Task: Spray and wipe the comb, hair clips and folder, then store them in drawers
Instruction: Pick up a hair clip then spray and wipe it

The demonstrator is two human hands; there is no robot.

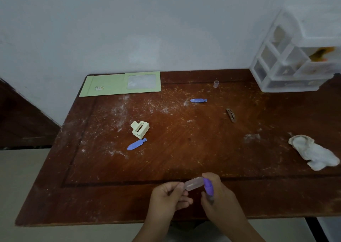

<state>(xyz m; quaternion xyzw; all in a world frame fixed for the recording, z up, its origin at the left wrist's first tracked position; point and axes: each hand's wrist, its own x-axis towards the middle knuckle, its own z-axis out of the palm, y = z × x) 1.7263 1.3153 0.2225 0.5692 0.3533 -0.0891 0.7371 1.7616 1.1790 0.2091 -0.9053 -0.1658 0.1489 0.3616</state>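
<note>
Near the front edge of the bench (184, 149), both hands on a small spray bottle (193, 183): left hand (168, 195) fingers pinching its clear body, right hand (219, 197) clenched around its purple top. Farther back, cream claw clip (139, 129), two blue clips (137, 144) (198, 100), brown clip (231, 115), green folder (120, 84), cloth (313, 152) at right, drawers (287, 61) in far right corner

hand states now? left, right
Left hand: closed on the spray bottle body.
Right hand: closed on its purple spray head.
</note>
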